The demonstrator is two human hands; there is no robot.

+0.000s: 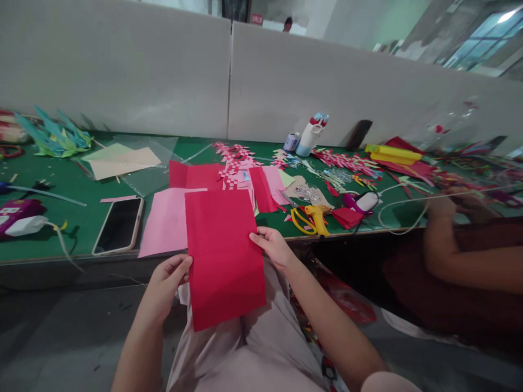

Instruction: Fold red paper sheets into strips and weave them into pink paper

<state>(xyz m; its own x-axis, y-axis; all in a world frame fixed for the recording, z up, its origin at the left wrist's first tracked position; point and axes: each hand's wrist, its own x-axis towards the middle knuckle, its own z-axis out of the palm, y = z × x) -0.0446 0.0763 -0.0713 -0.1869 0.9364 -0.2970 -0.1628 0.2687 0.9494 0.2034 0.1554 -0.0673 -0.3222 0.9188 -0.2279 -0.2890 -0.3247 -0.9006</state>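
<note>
A red sheet of paper (224,261) hangs over my lap, its upper part reaching over the table edge. My left hand (170,272) pinches its left side, thumb on top. On the opposite side my right hand (270,244) grips the edge, a little higher up. A faint crease runs across the sheet. Behind it on the table lie a pink sheet (165,218), partly covered, and another red sheet (196,175). Fringed red and pink paper strips (235,158) lie just beyond.
A phone (119,226) lies left on the green table (77,188). A yellow-handled tool (317,218) lies near the front edge at right. Further back stand a can (291,142) and a white bottle (311,136). Another person's arm (453,253) works at the right.
</note>
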